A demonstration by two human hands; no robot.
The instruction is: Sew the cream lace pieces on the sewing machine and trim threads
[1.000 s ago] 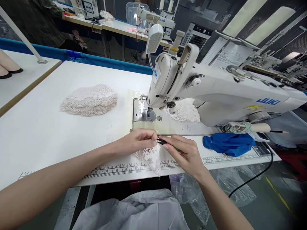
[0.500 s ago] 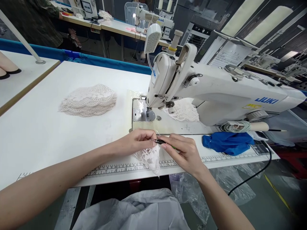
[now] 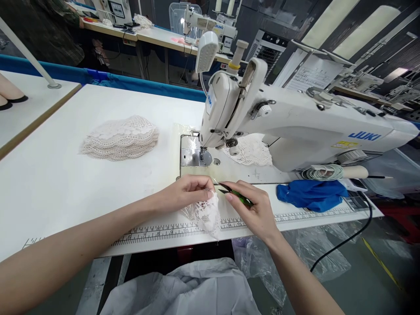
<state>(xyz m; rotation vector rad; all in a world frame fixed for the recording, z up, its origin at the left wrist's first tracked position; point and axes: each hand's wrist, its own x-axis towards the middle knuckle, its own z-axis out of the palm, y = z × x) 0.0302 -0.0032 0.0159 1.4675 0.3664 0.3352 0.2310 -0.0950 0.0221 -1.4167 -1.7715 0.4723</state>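
Note:
My left hand (image 3: 193, 191) pinches the upper edge of a white lace piece (image 3: 206, 216), which hangs down over the ruler strip near the table's front edge. Just to the right, my right hand (image 3: 252, 208) holds thread snips (image 3: 241, 197) with green handles and dark blades. The blades are parted and point left, a small gap away from the lace. Behind both hands stands a white sewing machine (image 3: 295, 122); its needle area lies beyond my left hand. A second lace piece (image 3: 251, 149) rests under the machine's arm.
A stack of lace pieces (image 3: 121, 138) lies on the table to the left. To the right are a blue cloth (image 3: 311, 195), a coil of pale cord (image 3: 324, 173) and a black cable (image 3: 344, 251). Across the way, a person (image 3: 42, 33) is beside another table.
The snips have moved right, away from the lace, and their blades now show parted. My left hand stays almost in place, still pinching the lace.

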